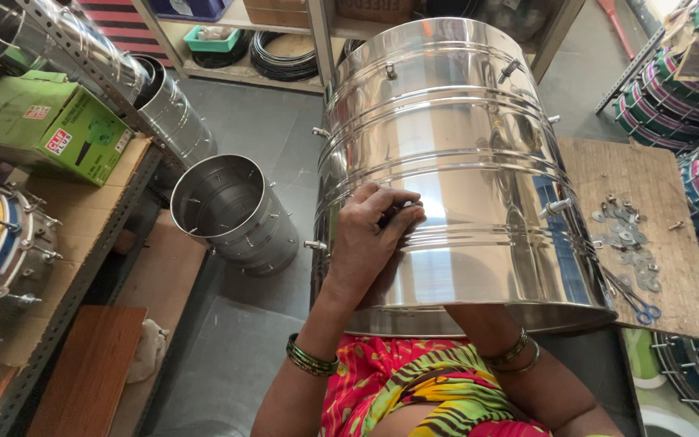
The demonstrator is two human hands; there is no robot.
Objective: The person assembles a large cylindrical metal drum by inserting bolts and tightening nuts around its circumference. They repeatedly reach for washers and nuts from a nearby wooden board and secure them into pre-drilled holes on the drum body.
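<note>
Left hand (370, 235) pinches a small fitting against the steel drum shell (455, 162); right hand hidden inside, grip unclear — polished curve, fitting could slip.

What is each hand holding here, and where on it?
The left hand presses a small dark piece, too small to identify, against the outer wall of the steel drum shell. The right hand is hidden inside the shell.

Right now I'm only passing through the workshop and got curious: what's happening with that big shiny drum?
A person holds a large steel drum shell tilted on their lap. The left hand presses on its outer wall, fingers pinched around a small fitting. The right hand is out of sight; the right forearm reaches up inside the shell. A wooden board on the right carries loose washers and blue-handled scissors. A smaller steel shell stands on the floor.
</note>
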